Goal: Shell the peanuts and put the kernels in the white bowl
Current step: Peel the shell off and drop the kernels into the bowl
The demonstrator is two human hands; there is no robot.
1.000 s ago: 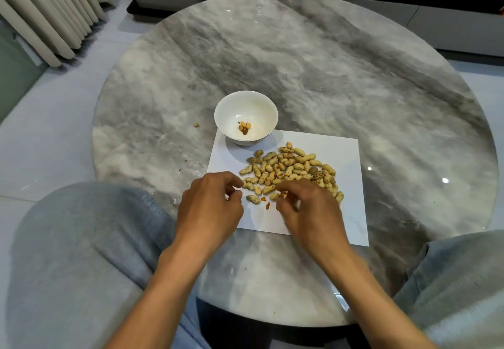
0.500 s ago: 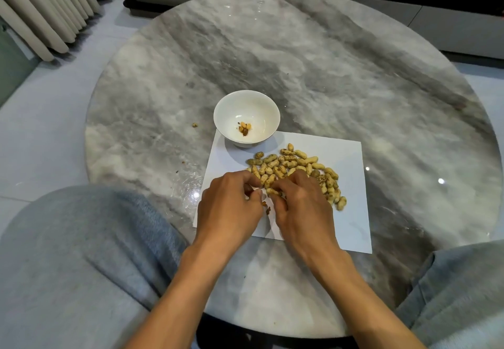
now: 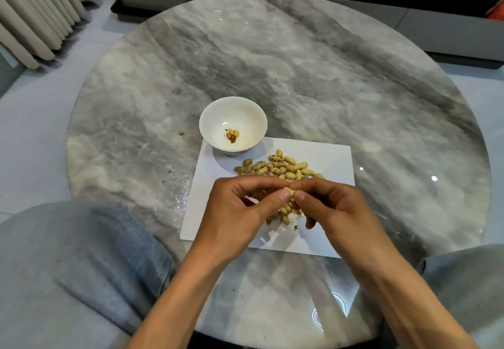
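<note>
You've got the round marble table under you, a white sheet of paper on its near side. The white bowl sits at the sheet's far left corner, a few kernels in its bottom. The pile of peanuts lies just beyond your knuckles. Your left hand and right hand meet above the paper, thumbs and fingertips of both pinching one peanut between them.

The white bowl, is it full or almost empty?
Almost empty. The white bowl stands upright, with only a few kernels at its bottom; the rest of its inside is bare white.
</note>
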